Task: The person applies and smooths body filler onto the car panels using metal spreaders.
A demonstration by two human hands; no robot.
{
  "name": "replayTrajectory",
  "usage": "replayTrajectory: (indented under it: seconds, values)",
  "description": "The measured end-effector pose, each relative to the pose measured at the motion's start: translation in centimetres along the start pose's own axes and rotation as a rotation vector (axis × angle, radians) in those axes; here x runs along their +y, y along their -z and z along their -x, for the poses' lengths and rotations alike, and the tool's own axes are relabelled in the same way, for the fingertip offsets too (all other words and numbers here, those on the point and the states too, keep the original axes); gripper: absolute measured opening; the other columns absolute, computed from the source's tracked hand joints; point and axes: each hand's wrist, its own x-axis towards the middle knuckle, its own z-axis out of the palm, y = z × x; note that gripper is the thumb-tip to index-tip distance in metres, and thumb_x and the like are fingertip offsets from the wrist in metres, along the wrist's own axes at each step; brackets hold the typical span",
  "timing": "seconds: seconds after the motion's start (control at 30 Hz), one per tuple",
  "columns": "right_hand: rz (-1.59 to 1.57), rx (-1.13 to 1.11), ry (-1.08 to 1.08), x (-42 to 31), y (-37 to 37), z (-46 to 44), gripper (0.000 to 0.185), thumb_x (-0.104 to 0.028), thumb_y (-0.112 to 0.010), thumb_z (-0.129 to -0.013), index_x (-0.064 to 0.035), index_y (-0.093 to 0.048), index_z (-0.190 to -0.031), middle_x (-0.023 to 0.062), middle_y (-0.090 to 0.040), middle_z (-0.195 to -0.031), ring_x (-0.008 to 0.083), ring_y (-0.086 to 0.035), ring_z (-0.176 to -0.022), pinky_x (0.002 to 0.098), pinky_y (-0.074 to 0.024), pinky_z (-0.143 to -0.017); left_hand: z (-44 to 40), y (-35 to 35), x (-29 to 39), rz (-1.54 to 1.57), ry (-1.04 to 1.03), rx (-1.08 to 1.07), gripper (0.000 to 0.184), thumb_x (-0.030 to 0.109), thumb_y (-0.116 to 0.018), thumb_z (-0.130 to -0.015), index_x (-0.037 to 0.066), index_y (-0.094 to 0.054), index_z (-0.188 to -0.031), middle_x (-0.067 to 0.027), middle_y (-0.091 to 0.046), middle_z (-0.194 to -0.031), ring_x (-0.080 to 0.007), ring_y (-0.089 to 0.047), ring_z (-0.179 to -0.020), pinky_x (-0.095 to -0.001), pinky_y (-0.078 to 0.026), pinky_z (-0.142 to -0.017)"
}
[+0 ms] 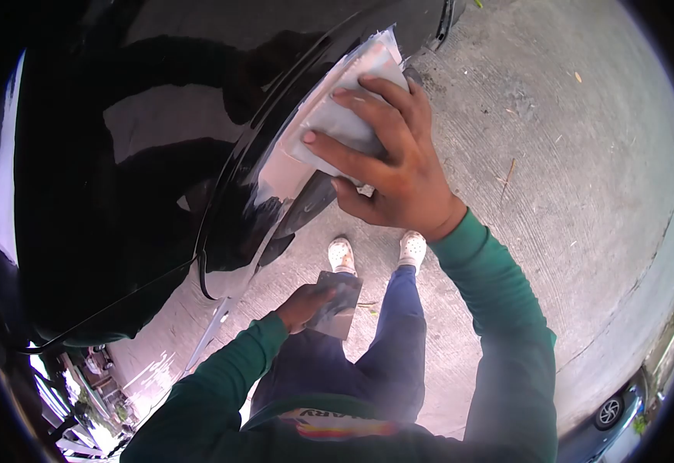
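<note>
My right hand has its fingers spread over a flat light-grey sheet smeared with pale paste. The sheet lies against a pinkish-white filler patch on the edge of a glossy black car panel. The thumb is bent at the sheet's lower edge, and part of the sheet is hidden under the fingers. Lower down, in front of my legs, my left hand is closed on a thin grey rectangular plate, held apart from the car.
The black car body fills the left side, with reflections on it. Rough concrete floor stretches to the right. My white clogs stand beside the car. Another car is at the lower right.
</note>
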Motion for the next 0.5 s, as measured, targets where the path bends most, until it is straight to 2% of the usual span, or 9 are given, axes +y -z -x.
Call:
replayTrajectory:
  seconds: [0.03, 0.17, 0.23, 0.5]
  values:
    - [0.011, -0.003, 0.028, 0.0, -0.2, -0.3, 0.073, -0.020, -0.088, -0.070, -0.0348, -0.081, -0.142, 0.0127, -0.060, -0.158, 0.0467, -0.053, -0.149, 0.0720, -0.0407, -0.121, 0.0, 0.0, 0.0, -0.010, -0.003, 0.007, 0.058, 0.048, -0.076, -0.111, 0.004, -0.072, -0.149, -0.0081, -0.078, -0.132, -0.0185, -0.076, -0.116, -0.0412, -0.062, -0.101]
    - [0.062, -0.015, 0.027, -0.2, -1.1, -0.1, 0.072, -0.021, -0.089, -0.072, -0.0353, -0.081, -0.142, 0.0114, -0.061, -0.158, 0.0454, -0.054, -0.149, 0.0700, -0.0423, -0.120, 0.0, 0.0, -0.1, -0.007, 0.004, 0.025, 0.057, 0.046, -0.077, -0.111, 0.002, -0.072, -0.147, -0.0100, -0.078, -0.130, -0.0204, -0.077, -0.115, -0.0426, -0.063, -0.100]
    - [0.043, 0.014, -0.008, -0.4, -1.5, 0.2, 0.069, -0.022, -0.089, -0.073, -0.0379, -0.080, -0.140, 0.0066, -0.062, -0.156, 0.0414, -0.055, -0.149, 0.0747, -0.0391, -0.120, 0.1, 0.3, -0.4, 0.006, 0.006, 0.025, 0.057, 0.045, -0.076, -0.111, 0.001, -0.072, -0.146, -0.0104, -0.078, -0.130, -0.0207, -0.077, -0.114, -0.0424, -0.063, -0.099]
    - [0.049, -0.002, -0.037, -1.6, -3.2, 3.8, 0.070, -0.023, -0.090, -0.074, -0.0367, -0.078, -0.142, 0.0067, -0.061, -0.158, 0.0412, -0.054, -0.150, 0.0782, -0.0393, -0.119, -0.1, 0.6, -1.3, 0.035, 0.016, 0.009, 0.056, 0.044, -0.077, -0.111, 0.000, -0.071, -0.146, -0.0107, -0.078, -0.129, -0.0205, -0.078, -0.112, -0.0414, -0.064, -0.097]
